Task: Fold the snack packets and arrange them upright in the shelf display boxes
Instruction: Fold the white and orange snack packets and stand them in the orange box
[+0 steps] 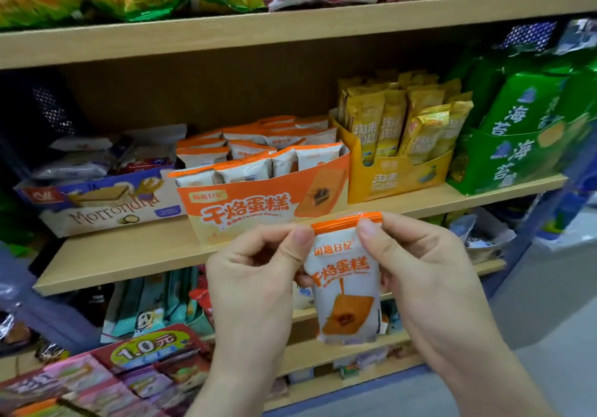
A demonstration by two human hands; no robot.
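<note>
1. Between our hands, a white-and-orange snack packet hangs upright.
2. Our left hand and right hand each pinch its orange top seam, thumb against forefinger, likely to fold that edge down.
3. Just above our hands, an orange display box holds matching packets upright; ours probably belongs there.
</note>
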